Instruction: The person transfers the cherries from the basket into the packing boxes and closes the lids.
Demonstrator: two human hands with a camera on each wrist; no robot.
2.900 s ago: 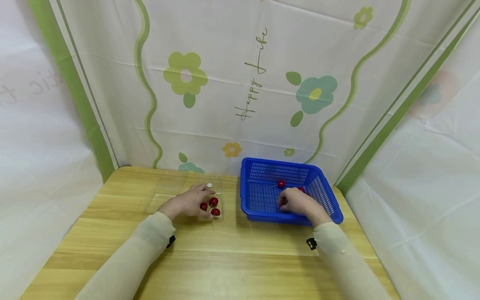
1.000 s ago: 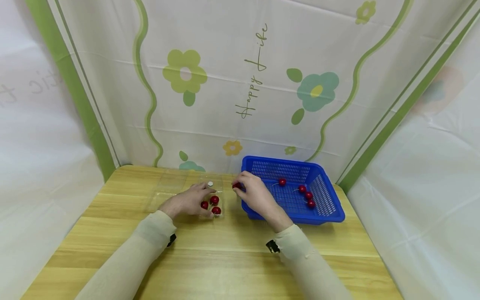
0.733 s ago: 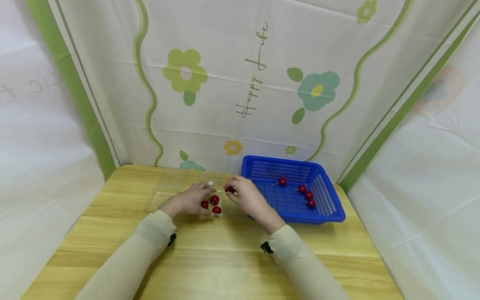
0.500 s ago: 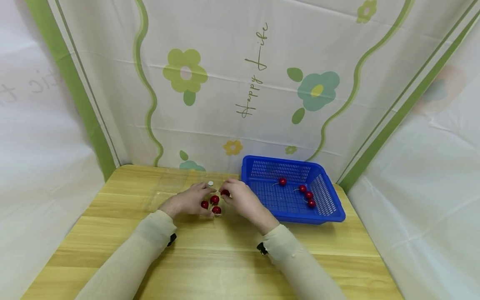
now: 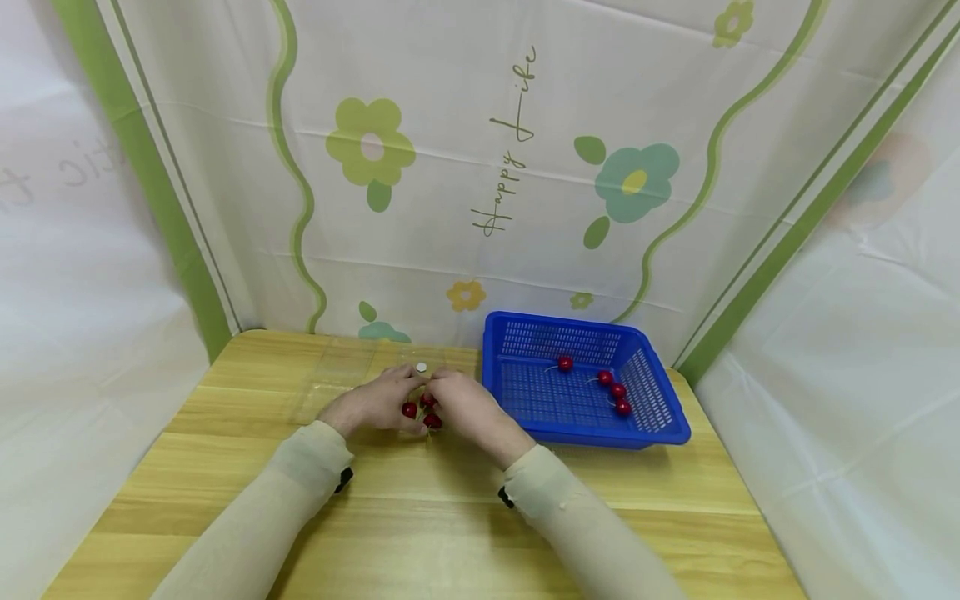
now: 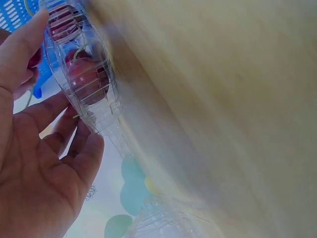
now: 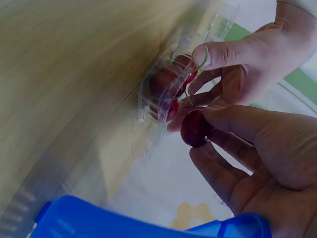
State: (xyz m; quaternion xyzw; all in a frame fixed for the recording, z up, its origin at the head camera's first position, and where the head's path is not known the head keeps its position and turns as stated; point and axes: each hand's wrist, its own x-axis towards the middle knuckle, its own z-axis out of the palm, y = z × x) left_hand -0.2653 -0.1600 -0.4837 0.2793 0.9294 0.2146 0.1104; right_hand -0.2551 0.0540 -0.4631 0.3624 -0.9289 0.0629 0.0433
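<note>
My left hand grips the edges of a small clear plastic clamshell box, thumb on one side and fingers on the other. Inside the box sit a few red cherries with thin stems. Between thumb and fingertips, my right hand pinches a dark red cherry. In the right wrist view that cherry is just beside the box's open side, close to the cherries in it. From the head view, my right fingers hide the held cherry.
A blue plastic basket stands to the right, holding several cherries. Another clear plastic container lies open behind and left of my left hand. A small white disc lies on the box's lid. A printed curtain backs the wooden table.
My right hand has picked a cherry from the blue basket and carried it left to the clamshell box. The left hand has stayed in place.
</note>
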